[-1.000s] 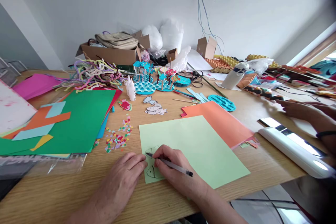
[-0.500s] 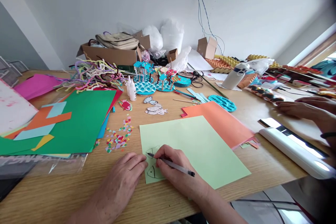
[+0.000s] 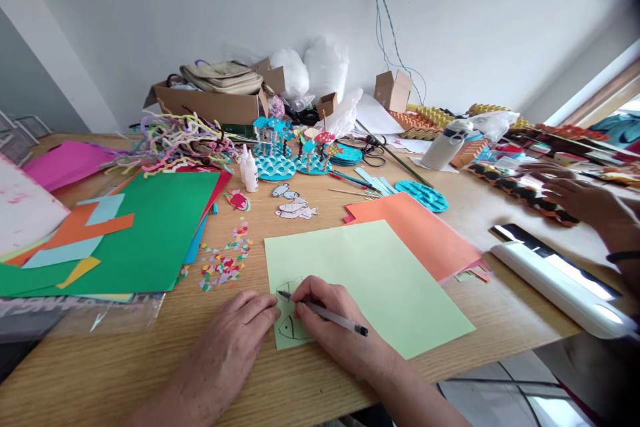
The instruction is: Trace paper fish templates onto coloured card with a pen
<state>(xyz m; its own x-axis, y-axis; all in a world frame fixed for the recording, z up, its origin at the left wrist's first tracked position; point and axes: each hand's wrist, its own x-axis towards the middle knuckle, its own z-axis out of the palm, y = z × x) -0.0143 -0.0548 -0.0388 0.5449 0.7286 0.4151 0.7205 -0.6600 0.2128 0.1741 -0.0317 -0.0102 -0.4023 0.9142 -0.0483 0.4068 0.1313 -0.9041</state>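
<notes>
Head view: clamped the pen [image 3: 345, 323] between the thumb and fingers of the right hand [image 3: 333, 313], tip slanting down and left to the upper fish drawing [image 3: 289, 285] on the pale green sheet [image 3: 380, 280]. Could not tell whether the tip met the paper. Had the lower fish drawing [image 3: 289, 327], with a dot eye and a dark curved line, just to the left of the same fingers, partly covered by them. Laid the left hand [image 3: 235, 333] palm down on the wooden table [image 3: 100, 373], fingers close together and clamped on nothing, fingertips at the sheet's left edge.

Saw paper confetti [image 3: 227, 267] just beyond the left fingers, and farther beyond them a red fish cutout [image 3: 238, 200], white fish cutouts [image 3: 297, 208] and glue bottles [image 3: 250, 177]. Saw the green sheets [image 3: 160, 227] off to the left of those fingers, the orange sheet [image 3: 430, 233] beyond and right of the right fingers, and well apart to their right a white device [image 3: 560, 293] and another person's hands [image 3: 583, 197] near a bumpy strip [image 3: 530, 195]
</notes>
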